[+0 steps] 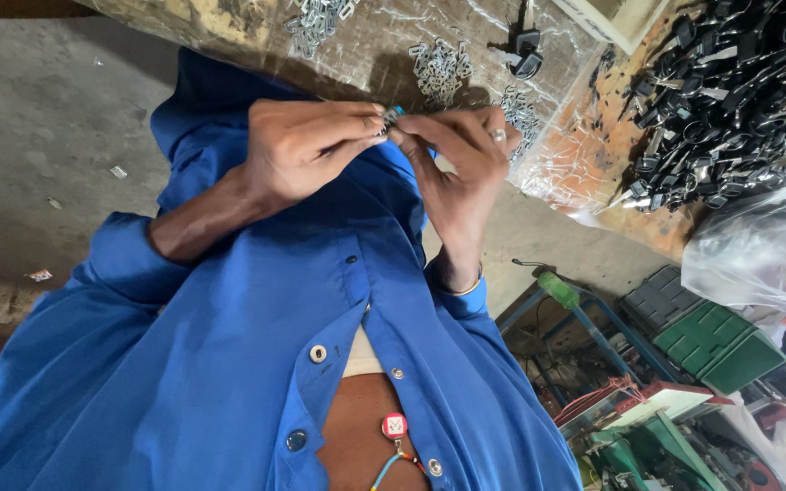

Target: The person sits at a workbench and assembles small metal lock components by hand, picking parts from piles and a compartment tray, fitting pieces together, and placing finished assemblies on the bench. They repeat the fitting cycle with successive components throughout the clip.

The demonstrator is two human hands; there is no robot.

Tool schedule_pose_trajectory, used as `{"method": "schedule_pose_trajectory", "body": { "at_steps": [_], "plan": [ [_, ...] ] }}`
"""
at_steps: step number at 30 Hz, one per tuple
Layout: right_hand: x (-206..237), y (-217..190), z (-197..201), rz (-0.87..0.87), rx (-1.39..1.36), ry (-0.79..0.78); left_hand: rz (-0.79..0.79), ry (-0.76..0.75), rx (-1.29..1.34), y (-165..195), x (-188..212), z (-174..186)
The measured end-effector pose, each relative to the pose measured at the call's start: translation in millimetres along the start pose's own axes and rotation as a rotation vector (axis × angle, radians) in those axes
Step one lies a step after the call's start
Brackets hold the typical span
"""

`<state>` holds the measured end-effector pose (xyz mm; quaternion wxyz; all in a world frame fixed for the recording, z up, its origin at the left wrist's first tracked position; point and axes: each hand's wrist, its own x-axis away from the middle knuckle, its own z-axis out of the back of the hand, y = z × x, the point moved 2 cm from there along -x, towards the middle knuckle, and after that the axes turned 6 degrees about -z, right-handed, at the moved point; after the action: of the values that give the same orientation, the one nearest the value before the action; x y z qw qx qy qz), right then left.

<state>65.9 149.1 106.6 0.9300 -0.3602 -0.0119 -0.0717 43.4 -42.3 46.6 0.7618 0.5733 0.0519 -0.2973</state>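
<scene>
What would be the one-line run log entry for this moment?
left hand: pinching small metal part | right hand: pinching same part | behind: workbench

2 hands (307,145) (461,155), 1 ring (498,135), 3 clip piles (440,68), 1 heap of black keys (739,91), 2 green crates (716,344).

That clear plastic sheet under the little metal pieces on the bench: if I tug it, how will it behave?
The plastic sheet looks thin and crinkled, so probably floppy and light. It would likely drag the metal pieces along, scattering them. Its glossy surface suggests slipperiness.
</scene>
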Motion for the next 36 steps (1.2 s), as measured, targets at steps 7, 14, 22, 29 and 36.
{"method": "schedule_pose_trajectory", "body": {
  "at_steps": [7,14,22,29,36],
  "plan": [
    [-8,-16,-4,0.24,0.319,0.116,0.154,0.157,0.225,-4,8,16],
    [3,4,-4,0.446,0.24,0.003,0.188,0.137,0.216,-6,5,16],
    [14,22,-10,0.142,-0.097,0.127,0.192,0.067,0.232,3,-2,-4],
    [22,23,-17,-0.042,-0.471,0.029,0.14,0.021,0.144,4,-2,-4],
    [16,15,-16,-0.133,-0.46,0.049,0.023,-0.01,0.015,3,-2,-3]
  ]
}}
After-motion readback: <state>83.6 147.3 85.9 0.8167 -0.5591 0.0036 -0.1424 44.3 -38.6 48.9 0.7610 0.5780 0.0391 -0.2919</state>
